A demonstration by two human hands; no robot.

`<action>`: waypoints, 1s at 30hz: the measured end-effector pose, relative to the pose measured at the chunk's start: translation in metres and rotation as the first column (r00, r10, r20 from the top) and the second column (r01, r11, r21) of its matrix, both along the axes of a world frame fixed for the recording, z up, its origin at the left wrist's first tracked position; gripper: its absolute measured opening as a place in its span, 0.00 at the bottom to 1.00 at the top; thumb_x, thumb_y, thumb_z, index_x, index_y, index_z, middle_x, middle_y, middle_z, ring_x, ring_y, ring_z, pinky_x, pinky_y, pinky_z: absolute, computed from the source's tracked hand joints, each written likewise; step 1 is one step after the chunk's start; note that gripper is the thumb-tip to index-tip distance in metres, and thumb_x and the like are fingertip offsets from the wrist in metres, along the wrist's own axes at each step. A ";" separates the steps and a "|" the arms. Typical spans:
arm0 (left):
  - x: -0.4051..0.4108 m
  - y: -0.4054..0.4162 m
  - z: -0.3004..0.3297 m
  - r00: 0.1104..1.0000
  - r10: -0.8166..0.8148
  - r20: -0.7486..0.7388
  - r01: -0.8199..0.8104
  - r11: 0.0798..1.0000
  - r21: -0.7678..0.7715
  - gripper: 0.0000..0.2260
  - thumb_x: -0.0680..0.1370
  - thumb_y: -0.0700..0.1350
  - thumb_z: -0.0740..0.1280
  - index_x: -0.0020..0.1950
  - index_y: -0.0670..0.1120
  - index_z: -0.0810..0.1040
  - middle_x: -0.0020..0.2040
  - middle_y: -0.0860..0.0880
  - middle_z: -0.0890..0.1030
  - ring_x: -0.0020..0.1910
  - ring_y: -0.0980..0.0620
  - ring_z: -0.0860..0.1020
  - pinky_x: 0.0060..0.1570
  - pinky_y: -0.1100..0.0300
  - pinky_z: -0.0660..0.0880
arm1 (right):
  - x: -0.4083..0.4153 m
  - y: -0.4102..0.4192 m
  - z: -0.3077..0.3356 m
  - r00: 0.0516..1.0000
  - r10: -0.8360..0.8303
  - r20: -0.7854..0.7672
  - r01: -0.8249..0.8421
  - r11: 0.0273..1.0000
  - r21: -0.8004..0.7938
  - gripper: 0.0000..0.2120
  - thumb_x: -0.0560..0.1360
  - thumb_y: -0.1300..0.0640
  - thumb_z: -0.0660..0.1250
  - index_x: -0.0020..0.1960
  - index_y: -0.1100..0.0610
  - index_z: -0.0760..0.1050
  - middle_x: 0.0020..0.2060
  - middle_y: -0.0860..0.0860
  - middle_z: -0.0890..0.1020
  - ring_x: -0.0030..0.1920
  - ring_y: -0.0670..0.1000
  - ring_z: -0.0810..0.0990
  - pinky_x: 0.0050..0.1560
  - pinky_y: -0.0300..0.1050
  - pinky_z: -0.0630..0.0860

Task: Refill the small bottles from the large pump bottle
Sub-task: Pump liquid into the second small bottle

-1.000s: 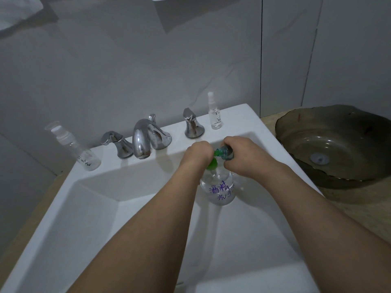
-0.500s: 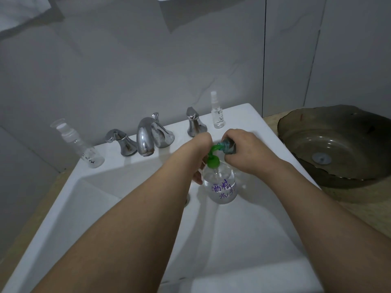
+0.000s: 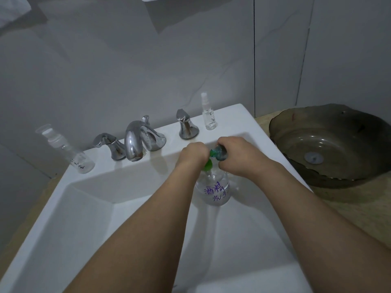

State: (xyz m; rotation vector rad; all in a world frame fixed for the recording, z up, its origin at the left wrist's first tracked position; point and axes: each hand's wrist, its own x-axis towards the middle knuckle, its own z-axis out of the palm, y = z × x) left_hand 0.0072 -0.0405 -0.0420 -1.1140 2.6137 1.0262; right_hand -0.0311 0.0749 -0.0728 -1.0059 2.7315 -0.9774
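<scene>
Head view, left to right. Clear spray bottle (image 3: 69, 153) leaning at 9 o'clock on the sink (image 3: 84, 208) ledge, black writing on it, capped. Next along the ledge: left tap handle (image 3: 110, 148), chrome spout (image 3: 133, 144), right tap handle (image 3: 186, 126). Slim spray bottle (image 3: 208, 112) upright at 12 o'clock, just beside the right handle.

Centre, inside the basin: left hand (image 3: 193, 154) curled down over the green pump head (image 3: 208, 164) of the large pump bottle (image 3: 213, 189); I read it as gripping or pressing the pump, fingers hidden from here. Bottle stands upright, clear, purple handwriting on the front.

Right hand (image 3: 239, 157) fingers wrapped round a small bottle (image 3: 219, 153), tilted, mouth end touching the pump nozzle. Teal tint at its mouth; I can't tell the fill level.

At 3 o'clock, dark glass basin (image 3: 330, 144) on the beige worktop (image 3: 349, 208), well apart from the hands.
</scene>
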 end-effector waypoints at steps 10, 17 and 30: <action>0.002 0.000 0.000 1.000 -0.029 -0.010 0.029 0.999 -0.017 0.13 0.76 0.34 0.59 0.58 0.37 0.77 0.59 0.37 0.77 0.57 0.37 0.77 0.49 0.51 0.76 | 0.000 0.000 -0.001 1.000 0.000 0.002 0.000 1.000 0.003 0.12 0.67 0.61 0.68 0.37 0.51 0.65 0.35 0.46 0.71 0.37 0.50 0.71 0.31 0.41 0.63; 0.006 -0.002 0.018 0.989 0.147 0.023 -0.147 0.942 0.301 0.18 0.80 0.41 0.51 0.62 0.34 0.73 0.57 0.37 0.76 0.58 0.33 0.76 0.57 0.43 0.75 | 0.002 0.000 0.004 1.000 -0.009 -0.015 0.008 0.997 -0.071 0.10 0.67 0.61 0.68 0.47 0.55 0.73 0.43 0.50 0.75 0.44 0.53 0.74 0.43 0.47 0.73; 0.005 0.007 0.026 0.988 0.151 0.027 -0.154 0.962 0.224 0.14 0.82 0.37 0.49 0.55 0.35 0.72 0.55 0.37 0.75 0.54 0.39 0.75 0.63 0.42 0.72 | 0.000 0.000 0.005 0.999 -0.015 -0.049 0.009 0.994 -0.109 0.11 0.67 0.61 0.68 0.49 0.55 0.73 0.45 0.50 0.75 0.45 0.53 0.74 0.45 0.48 0.74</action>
